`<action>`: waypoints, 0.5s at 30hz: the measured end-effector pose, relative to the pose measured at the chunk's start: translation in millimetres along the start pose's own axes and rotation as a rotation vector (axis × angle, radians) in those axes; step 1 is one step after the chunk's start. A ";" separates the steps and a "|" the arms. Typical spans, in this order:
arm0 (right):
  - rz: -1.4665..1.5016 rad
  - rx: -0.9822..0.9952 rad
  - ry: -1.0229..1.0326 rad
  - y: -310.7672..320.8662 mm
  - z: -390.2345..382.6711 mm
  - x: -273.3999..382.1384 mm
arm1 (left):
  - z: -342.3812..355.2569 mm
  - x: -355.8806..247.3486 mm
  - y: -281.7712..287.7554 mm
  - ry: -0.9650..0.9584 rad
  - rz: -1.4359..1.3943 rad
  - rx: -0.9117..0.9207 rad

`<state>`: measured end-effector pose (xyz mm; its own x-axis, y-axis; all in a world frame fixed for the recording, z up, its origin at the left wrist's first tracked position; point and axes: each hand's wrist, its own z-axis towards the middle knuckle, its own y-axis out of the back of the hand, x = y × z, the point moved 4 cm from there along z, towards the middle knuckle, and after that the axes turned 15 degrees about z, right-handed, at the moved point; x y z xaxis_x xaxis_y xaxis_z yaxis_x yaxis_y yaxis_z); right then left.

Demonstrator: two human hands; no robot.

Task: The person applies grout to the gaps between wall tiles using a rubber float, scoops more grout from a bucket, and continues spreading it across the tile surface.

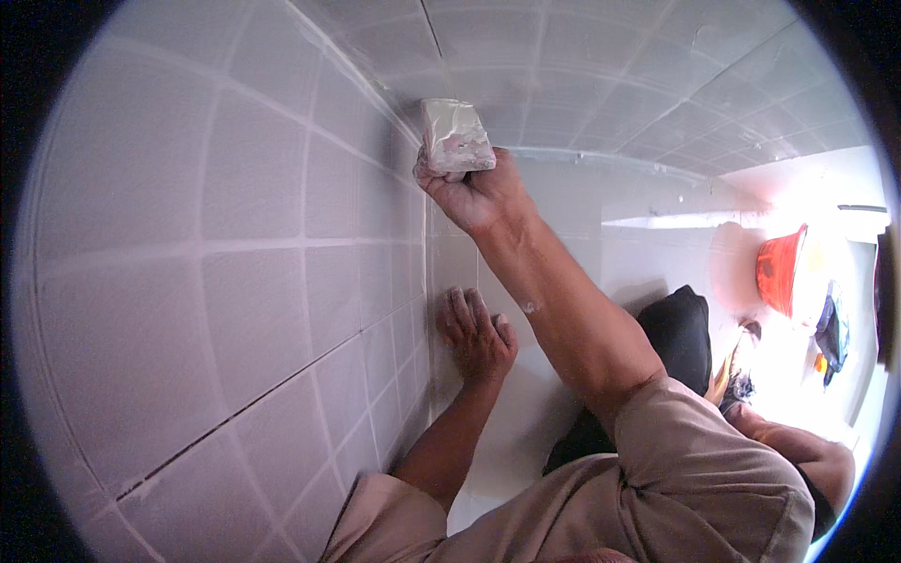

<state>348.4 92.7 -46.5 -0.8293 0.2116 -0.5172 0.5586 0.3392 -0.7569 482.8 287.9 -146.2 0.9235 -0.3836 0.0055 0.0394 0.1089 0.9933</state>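
Sleeves of a tan shirt fill the lower edge of the view, with both forearms rising from them toward a tiled corner. Nearest of the two hands, the left hand lies flat against the wall low in the corner, its fingers stretched out and held close together, palm pressed to the tile and holding nothing. Beside it, on the left, the grey tiled wall spreads out; most joints between its tiles show pale filling, while one lower joint runs dark and unfilled. Higher in the corner, the right hand is raised at the end of an outstretched arm. Its fingers are clamped around the lower part of a pale block-shaped sponge, smeared with whitish paste. The sponge is pressed into the corner where the two tiled walls meet, just right of the vertical corner joint, with its upper end clear of the hand. Whether the thumb wraps the hidden side cannot be told. Behind the right forearm, a black bag sits on the pale floor. Farther right, in bright light, an orange bucket lies on its side near a white ledge. Another person's bare arm shows at the lower right edge.
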 end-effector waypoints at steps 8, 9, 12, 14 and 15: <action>-0.278 0.457 -0.157 -74.9 -67.0 -17.2 | -4.0 6.2 1.6 0.049 -0.047 -0.038; -0.420 0.449 -0.071 -81.0 -87.1 -7.5 | -5.4 7.7 5.0 0.036 -0.011 -0.030; -1.206 0.428 0.407 -103.8 -134.4 10.4 | -6.4 8.6 7.5 0.042 0.010 -0.020; -1.293 0.351 0.536 -110.1 -147.3 12.1 | -7.2 5.0 8.2 0.030 0.002 -0.002; -1.295 0.348 0.545 -116.5 -149.6 10.3 | -5.2 4.7 9.0 0.030 0.003 0.011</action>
<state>272.5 192.4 96.1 -0.6044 0.2782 0.7466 -0.6648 0.3403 -0.6650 489.5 291.9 -137.8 0.9346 -0.3557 0.0055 0.0323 0.1001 0.9944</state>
